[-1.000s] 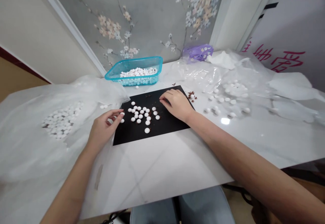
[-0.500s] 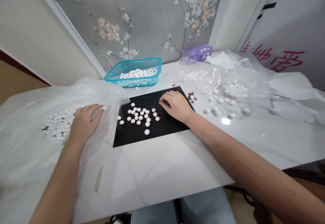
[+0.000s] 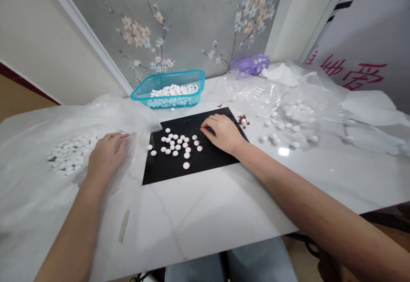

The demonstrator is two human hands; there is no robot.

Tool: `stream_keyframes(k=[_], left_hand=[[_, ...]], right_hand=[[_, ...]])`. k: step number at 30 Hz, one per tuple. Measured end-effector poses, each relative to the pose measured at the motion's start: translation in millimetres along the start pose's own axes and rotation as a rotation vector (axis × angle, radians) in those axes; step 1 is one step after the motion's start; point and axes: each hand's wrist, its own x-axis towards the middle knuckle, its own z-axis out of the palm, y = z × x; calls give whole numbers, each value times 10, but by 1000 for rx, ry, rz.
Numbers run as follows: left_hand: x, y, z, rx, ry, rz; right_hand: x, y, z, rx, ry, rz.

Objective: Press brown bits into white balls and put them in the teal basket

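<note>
On the black mat (image 3: 163,173), right hand (image 3: 222,135), grip unclear, beside white discs (image 3: 174,143); left hand (image 3: 107,158) open on plastic (image 3: 32,188).

White beads (image 3: 176,143) on black mat (image 3: 166,172)

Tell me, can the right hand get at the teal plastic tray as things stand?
Probably yes: the right hand rests on the black mat, and nothing tall seems to stand between it and the teal plastic tray.

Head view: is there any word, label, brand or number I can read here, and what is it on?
Red characters on the white panel at upper right: cut off and too warped to quote. No other text is legible.
</note>
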Motion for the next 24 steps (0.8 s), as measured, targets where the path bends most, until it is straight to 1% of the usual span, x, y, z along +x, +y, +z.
stream_keyframes(k=[3, 5, 7, 9, 11, 13, 16, 20, 24], left_hand=[[-66, 103, -103, -56, 126, -19], [-108, 216, -154, -151, 220, -14], [-154, 367, -171, -292, 275, -15], [-210, 551, -151, -493, 283, -24], [-279, 752, -105, -753, 231, -14], [-354, 940, -52, -972, 130, -23], [-453, 1137, 6, -1154, -14, -70], [-521, 1217, 37, -1253, -148, -132], [-519, 1211, 60, -1338, -242, -171]], right_hand=[[2, -10, -2, 2, 16, -13], [4, -21, -11, 11, 25, -20], [5, -39, -21, 29, 42, -30], [3, -69, -27, 60, 69, -40], [-4, -116, -24, 112, 99, -51], [-17, -181, -14, 195, 131, -50], [-41, -302, 10, 364, 155, -25], [-69, -450, 49, 560, 156, -24], [-90, -528, 81, 615, 151, -29]])
